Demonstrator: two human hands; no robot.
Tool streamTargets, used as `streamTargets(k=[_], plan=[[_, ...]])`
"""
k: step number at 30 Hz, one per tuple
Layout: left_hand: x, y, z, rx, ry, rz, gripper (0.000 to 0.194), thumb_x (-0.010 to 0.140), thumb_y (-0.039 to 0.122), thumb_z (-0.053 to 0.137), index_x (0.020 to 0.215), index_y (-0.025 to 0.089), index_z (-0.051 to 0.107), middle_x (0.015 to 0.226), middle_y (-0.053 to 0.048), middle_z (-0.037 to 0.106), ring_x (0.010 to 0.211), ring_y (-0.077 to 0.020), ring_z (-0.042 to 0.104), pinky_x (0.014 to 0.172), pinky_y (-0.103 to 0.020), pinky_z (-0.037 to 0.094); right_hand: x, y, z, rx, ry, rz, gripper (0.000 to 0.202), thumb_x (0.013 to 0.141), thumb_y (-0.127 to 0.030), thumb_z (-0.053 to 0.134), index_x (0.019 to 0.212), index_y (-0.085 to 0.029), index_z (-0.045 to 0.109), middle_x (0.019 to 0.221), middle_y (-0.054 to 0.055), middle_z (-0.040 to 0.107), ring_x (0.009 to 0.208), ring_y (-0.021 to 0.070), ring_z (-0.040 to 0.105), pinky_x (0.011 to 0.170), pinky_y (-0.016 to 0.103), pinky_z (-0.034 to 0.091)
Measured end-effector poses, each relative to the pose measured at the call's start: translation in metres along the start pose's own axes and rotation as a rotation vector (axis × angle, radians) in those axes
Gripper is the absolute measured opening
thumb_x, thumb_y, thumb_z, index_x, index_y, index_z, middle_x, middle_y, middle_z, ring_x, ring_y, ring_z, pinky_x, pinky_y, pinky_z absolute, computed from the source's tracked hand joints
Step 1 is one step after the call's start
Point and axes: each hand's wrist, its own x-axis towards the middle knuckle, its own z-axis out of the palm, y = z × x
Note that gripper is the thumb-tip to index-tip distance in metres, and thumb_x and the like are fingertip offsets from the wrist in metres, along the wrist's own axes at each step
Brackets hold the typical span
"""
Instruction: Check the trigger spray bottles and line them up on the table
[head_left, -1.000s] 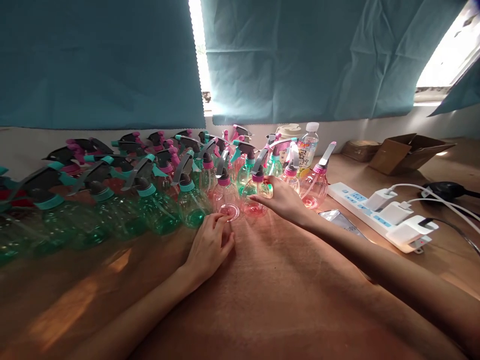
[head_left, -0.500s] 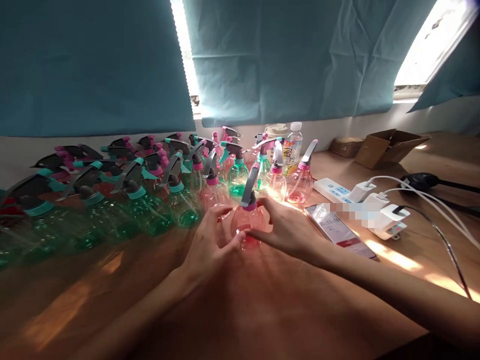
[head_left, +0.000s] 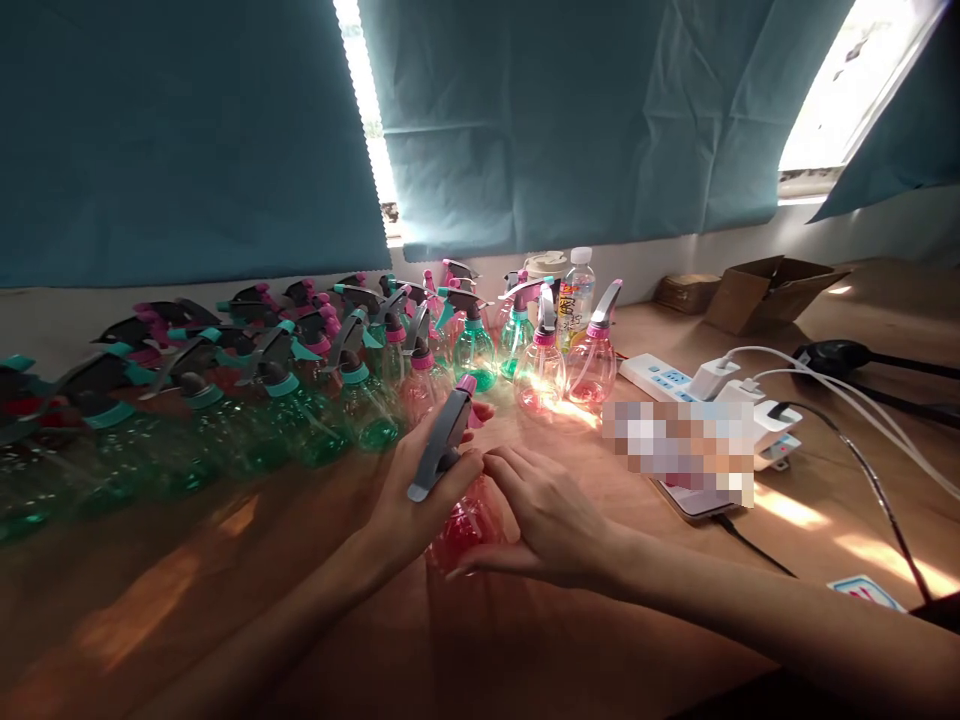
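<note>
A pink spray bottle (head_left: 471, 528) with red liquid low in it is between my hands, its grey and pink trigger head leaning to the upper right. My left hand (head_left: 405, 500) is closed around the neck, just under the trigger head, and hides the collar. My right hand (head_left: 562, 515) grips the round body from the right, thumb low and fingers near the neck. Just beyond stand more spray bottles: a pink one (head_left: 427, 385), a green one (head_left: 474, 350) and two pink ones at the right (head_left: 591, 370).
Rows of green and pink spray bottles (head_left: 300, 420) fill the left side. At the right lie a white power strip (head_left: 652, 378) with plugged-in chargers and cables, and a partly blurred phone (head_left: 697, 500). Behind stand a clear drink bottle (head_left: 580, 290), a lidded cup and an open cardboard box (head_left: 765, 295).
The pink spray bottle has come nearer to me and slightly left, its trigger head now turned. My left hand has moved up to its neck; my right hand stays on the body.
</note>
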Motion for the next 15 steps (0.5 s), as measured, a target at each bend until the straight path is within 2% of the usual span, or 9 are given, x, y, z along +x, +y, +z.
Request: streamTargets(k=[3,5,8,11,15], plan=[[0.000,-0.002,-0.005,0.012,0.015,0.010,0.027,0.080,0.023,0.057,0.106,0.022,0.062,0.116,-0.005,0.066,0.102,-0.0231,0.066,0.086,-0.037,0.055,-0.008,0.024,0.002,0.072,-0.057,0.049,0.061,0.086,-0.058,0.059,0.128,-0.015,0.048,0.115,0.017,0.065,0.102,0.0304,0.064,0.083,0.046,0.054],[0.002,-0.003,-0.006,0.021,0.035,0.007,0.028,0.077,0.021,0.057,0.105,0.022,0.063,0.114,-0.005,0.068,0.097,-0.0228,0.067,0.083,-0.037,0.056,-0.013,0.042,0.003,0.050,-0.098,0.112,0.060,0.089,-0.051,0.058,0.132,-0.012,0.046,0.118,0.019,0.065,0.105,0.0308,0.064,0.086,0.047,0.054],[0.009,-0.006,-0.006,0.010,0.079,-0.003,0.032,0.075,0.020,0.056,0.106,0.022,0.064,0.112,-0.004,0.069,0.097,-0.0231,0.066,0.081,-0.037,0.057,-0.019,0.063,0.004,-0.037,-0.193,0.185,0.060,0.089,-0.043,0.060,0.138,-0.012,0.044,0.134,0.021,0.056,0.125,0.0313,0.053,0.101,0.050,0.046],[0.017,-0.011,-0.006,-0.014,0.044,0.021,0.036,0.072,0.020,0.055,0.107,0.023,0.064,0.113,-0.004,0.068,0.096,-0.0226,0.065,0.082,-0.038,0.057,-0.021,0.073,0.009,-0.085,-0.264,0.206,0.062,0.089,-0.049,0.059,0.138,-0.014,0.048,0.145,0.021,0.046,0.135,0.0324,0.043,0.108,0.052,0.038],[0.021,-0.016,-0.007,-0.002,-0.017,0.022,0.034,0.071,0.021,0.054,0.104,0.022,0.064,0.109,-0.004,0.069,0.082,-0.0196,0.064,0.075,-0.036,0.056,-0.018,0.074,0.015,-0.086,-0.310,0.256,0.069,0.087,-0.058,0.056,0.141,-0.016,0.047,0.150,0.019,0.039,0.140,0.0343,0.034,0.111,0.056,0.032]])
